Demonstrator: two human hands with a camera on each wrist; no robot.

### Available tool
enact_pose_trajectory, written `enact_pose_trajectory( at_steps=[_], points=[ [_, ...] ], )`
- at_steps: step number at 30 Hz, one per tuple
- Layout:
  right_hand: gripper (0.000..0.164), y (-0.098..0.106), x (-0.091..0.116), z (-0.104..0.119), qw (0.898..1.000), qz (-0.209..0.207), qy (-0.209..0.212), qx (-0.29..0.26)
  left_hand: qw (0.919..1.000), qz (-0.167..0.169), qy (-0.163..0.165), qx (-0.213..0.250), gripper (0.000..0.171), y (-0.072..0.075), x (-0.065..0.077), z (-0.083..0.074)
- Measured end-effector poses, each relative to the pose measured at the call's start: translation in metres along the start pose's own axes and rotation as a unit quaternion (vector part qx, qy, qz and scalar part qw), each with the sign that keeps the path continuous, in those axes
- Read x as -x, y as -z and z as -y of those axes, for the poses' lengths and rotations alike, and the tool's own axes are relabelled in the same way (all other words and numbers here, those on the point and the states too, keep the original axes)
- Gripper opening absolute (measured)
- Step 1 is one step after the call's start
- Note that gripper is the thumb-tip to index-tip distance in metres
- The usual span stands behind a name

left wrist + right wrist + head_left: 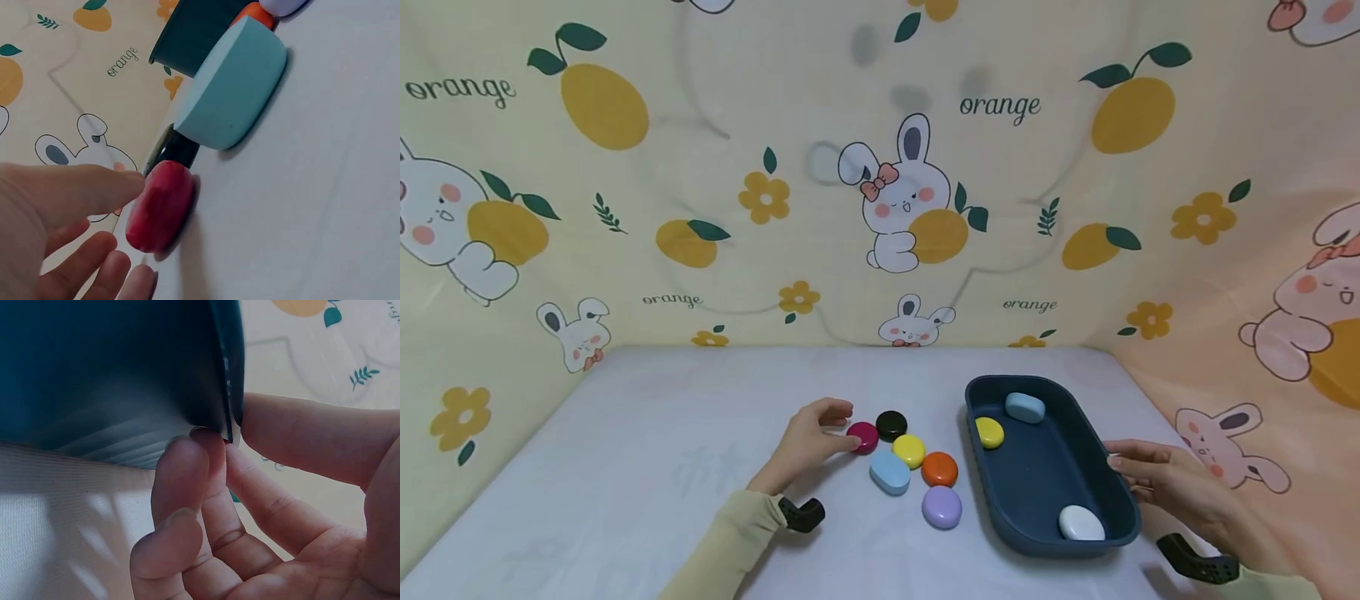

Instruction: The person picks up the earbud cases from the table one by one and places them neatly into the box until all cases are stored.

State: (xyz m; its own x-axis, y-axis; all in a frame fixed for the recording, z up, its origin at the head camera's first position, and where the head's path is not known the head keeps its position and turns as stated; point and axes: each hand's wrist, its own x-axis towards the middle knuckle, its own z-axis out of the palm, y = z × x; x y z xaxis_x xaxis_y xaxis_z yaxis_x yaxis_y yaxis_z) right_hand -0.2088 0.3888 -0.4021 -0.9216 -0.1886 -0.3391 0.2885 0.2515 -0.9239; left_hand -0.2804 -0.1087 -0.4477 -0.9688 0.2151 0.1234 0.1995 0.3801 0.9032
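Note:
My left hand (812, 437) is at the left end of a group of smooth painted stones. Its thumb tip is right at a dark pink stone (862, 437), while the other fingers spread loosely beyond it. In the left wrist view the pink stone (161, 206) stands against a black one (174, 149), with a light blue oval stone (234, 84) beside them. My right hand (1180, 479) pinches the right rim of a dark blue tray (1037, 492). The right wrist view has the thumb over the tray's rim (234, 362) and fingers beneath it.
Yellow (909, 452), orange (940, 469) and lilac (942, 507) stones lie between the pink stone and the tray. Inside the tray sit a light blue stone (1025, 407), a yellow one (990, 432) and a white one (1082, 523). A printed cloth (820, 100) hangs behind the white table (625, 483).

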Motion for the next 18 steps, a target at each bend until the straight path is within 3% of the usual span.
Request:
enact_pose_trajectory(
  at_steps=[9, 18],
  points=[
    [0.033, -0.0012, -0.0027, 0.0026, 1.000, 0.013, 0.001, -0.010, 0.9999, 0.017, 0.002, -0.003, 0.056, -0.0019, 0.0036, 0.0010],
    [0.035, 0.0028, -0.0015, 0.0000, 1.000, 0.001, -0.003, 0.004, 0.9993, 0.033, 0.014, 0.000, 0.063, -0.0043, 0.0038, 0.0013]
  ],
)
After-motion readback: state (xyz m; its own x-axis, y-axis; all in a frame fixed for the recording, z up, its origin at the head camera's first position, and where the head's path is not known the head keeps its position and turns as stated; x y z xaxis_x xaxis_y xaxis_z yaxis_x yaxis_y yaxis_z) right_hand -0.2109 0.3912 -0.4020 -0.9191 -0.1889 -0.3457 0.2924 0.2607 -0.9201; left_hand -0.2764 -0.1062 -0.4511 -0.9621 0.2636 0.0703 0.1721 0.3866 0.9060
